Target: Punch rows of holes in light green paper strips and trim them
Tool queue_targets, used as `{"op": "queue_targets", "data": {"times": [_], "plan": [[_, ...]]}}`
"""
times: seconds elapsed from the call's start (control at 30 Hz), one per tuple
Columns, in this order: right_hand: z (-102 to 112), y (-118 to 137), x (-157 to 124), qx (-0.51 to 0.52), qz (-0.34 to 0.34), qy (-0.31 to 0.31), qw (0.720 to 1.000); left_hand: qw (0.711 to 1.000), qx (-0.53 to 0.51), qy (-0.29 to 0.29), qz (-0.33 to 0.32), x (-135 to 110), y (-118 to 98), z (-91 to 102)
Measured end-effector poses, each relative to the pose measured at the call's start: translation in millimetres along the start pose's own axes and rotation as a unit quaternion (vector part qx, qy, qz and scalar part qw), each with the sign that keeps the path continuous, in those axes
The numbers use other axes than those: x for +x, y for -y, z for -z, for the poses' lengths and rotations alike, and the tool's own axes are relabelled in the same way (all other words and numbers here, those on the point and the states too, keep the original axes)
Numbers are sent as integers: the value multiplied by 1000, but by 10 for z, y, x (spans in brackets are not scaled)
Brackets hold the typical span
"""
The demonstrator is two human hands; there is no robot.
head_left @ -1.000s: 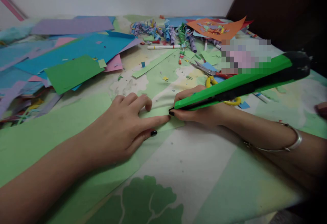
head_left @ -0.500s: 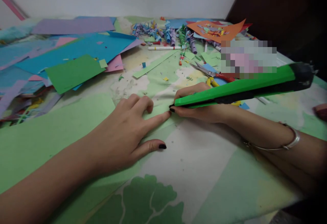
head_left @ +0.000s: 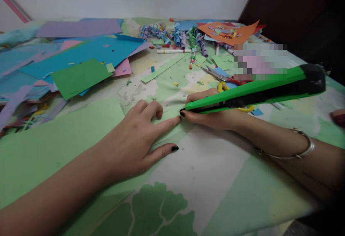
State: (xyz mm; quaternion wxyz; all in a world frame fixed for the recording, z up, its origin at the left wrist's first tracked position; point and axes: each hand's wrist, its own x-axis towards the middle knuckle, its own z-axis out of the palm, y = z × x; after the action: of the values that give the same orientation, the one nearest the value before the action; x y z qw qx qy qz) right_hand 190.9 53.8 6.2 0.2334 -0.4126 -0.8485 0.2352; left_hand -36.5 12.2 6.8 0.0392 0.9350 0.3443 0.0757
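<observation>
My left hand [head_left: 137,135] lies flat on a light green paper sheet [head_left: 54,139], fingers spread, with the index fingertip pressing a small flap of it near the middle of the table. My right hand [head_left: 212,115] is closed round a bright green utility knife [head_left: 256,90] with a black end. The knife's tip rests on the paper right beside my left index fingertip. A silver bangle [head_left: 302,151] circles my right wrist.
Blue, purple, pink and green paper sheets [head_left: 81,54] pile up at the left. Curled paper strips [head_left: 172,35], a white marker [head_left: 172,51], an orange sheet with scraps [head_left: 229,31] and scissors [head_left: 223,78] lie behind. A printed tablecloth [head_left: 205,178] covers the table.
My left thumb has swung outward from under the palm and my left hand shifted slightly right. The knife's rear end dipped lower, then rose a little. Its tip stayed at the same spot.
</observation>
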Motion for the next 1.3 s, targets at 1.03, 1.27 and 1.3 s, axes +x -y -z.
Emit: {"op": "queue_targets", "data": {"times": [1.03,1.27,1.3], "plan": [[-54,-31,38,31,-12,-24,999,995,99,25,3,93,-89,6],[-44,-9,35,24,-20,-26,999,996,87,22,5,75,-98,-4],[-44,-11,34,24,-17,-26,999,996,87,20,5,74,-98,-5]]}}
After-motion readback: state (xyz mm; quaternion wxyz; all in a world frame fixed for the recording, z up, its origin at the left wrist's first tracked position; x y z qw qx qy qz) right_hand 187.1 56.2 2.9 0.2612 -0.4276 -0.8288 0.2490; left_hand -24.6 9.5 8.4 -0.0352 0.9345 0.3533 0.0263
